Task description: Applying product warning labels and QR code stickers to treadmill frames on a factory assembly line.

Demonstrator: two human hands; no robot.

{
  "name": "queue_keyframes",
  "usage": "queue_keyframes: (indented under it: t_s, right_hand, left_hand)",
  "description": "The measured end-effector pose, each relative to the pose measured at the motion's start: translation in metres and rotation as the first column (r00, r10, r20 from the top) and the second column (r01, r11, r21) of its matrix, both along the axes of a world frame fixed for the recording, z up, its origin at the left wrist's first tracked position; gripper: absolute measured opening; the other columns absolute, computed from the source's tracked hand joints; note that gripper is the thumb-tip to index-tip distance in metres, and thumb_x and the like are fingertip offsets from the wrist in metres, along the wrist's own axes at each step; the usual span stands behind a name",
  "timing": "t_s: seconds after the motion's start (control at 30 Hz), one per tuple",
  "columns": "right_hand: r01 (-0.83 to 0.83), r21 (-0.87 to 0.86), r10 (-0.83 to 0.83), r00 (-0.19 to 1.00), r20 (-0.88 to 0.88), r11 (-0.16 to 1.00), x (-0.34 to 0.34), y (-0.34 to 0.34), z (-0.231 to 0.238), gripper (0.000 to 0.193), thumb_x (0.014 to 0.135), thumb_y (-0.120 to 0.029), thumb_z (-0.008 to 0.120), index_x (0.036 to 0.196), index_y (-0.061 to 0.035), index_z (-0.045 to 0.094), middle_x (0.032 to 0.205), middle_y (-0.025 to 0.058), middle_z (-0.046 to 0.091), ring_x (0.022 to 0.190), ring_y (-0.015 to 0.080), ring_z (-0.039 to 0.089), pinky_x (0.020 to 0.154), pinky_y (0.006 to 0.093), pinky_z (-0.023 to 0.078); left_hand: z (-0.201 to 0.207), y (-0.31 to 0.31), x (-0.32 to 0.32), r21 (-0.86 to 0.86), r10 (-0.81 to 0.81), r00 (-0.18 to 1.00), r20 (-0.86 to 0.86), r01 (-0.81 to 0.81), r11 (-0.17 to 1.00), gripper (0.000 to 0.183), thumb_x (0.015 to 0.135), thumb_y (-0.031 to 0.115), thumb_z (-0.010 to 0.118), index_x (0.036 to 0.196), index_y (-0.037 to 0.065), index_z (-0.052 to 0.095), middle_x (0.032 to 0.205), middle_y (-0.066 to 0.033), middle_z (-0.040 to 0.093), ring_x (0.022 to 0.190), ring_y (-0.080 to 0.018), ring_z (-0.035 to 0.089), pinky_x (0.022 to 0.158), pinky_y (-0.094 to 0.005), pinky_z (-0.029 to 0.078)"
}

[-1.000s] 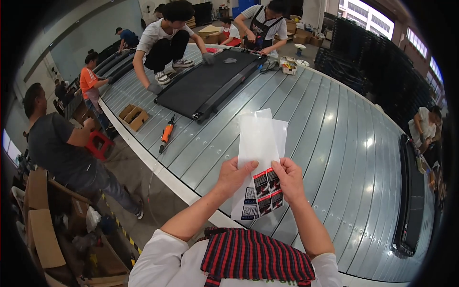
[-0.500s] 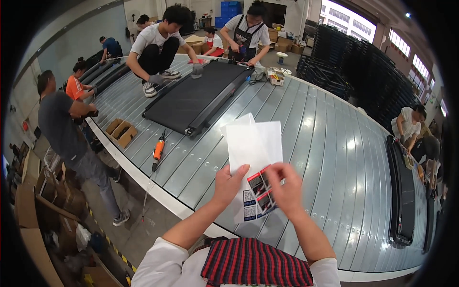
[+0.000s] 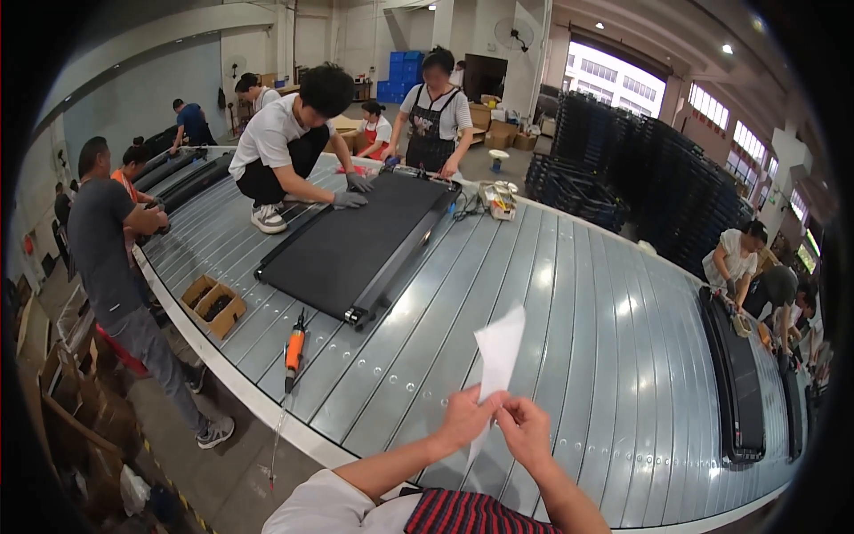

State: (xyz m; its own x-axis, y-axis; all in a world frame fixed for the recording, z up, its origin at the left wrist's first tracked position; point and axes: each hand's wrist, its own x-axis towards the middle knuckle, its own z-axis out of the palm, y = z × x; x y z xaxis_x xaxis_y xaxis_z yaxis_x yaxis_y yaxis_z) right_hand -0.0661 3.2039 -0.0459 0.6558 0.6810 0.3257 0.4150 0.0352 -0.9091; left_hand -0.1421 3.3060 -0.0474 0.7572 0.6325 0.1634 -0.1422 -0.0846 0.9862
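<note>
The left hand (image 3: 470,416) has its grip clamped on the white paper (image 3: 503,343), thumb laid along the near side. The paper is in front of the wearer, held above the slatted metal desk (image 3: 569,338). It is seen nearly edge-on, its upper part rising beyond the hands with a corner folded over at the top left; a thin strip of it shows below the left hand.

The right hand (image 3: 527,429) is just beside the left thumb, its fingers curled and its fingertips close together at the paper's edge. Whether that grip is clamped on the paper, one cannot tell.

A striped cloth (image 3: 480,513), red and black, lies across the wearer's front. Ahead and to the left, an orange screwdriver (image 3: 294,356) lies on the desk, its cord (image 3: 277,436) hanging over the near edge. Beyond it stands a cardboard box (image 3: 213,307) with two compartments of dark parts.

A black panel (image 3: 356,245) lies farther up the desk. A co-worker (image 3: 277,133) in a white shirt squats beside it, both grey gloves (image 3: 350,200) on its surface. Another person (image 3: 434,133), in a dark apron, stands at its far end, near a pale tray (image 3: 501,203).
</note>
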Motion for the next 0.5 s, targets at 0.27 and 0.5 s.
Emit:
queue_keyframes:
  t_s: [0.27, 0.5]
  right_hand:
    - [0.003, -0.043, -0.007, 0.994, -0.107, 0.999, 0.0, 0.002, -0.006, 0.01, 0.08, -0.005, 0.055, 0.081, 0.0048, 0.057, 0.071, 0.0063, 0.061, 0.063, 0.0092, 0.057, 0.058, 0.0224, 0.047]
    - [-0.147, -0.012, 0.139, 0.957, -0.253, 0.989, -0.012, 0.003, -0.002, 0.009, 0.082, -0.002, 0.052, 0.083, 0.0061, 0.056, 0.073, 0.0068, 0.06, 0.066, 0.0109, 0.058, 0.062, 0.0233, 0.048]
  left_hand:
    - [-0.006, 0.004, -0.001, 0.056, -0.029, 0.997, 0.073, 0.025, 0.998, 0.024, 0.082, 0.024, 0.056, 0.086, 0.001, 0.061, 0.071, -0.009, 0.06, 0.062, -0.0118, 0.055, 0.056, -0.0266, 0.044]
    - [-0.011, 0.003, -0.021, 0.204, 0.125, 0.991, 0.057, -0.134, 0.97, 0.023, 0.082, 0.023, 0.055, 0.086, 0.001, 0.061, 0.07, -0.0103, 0.059, 0.06, -0.0144, 0.055, 0.056, -0.0274, 0.044]
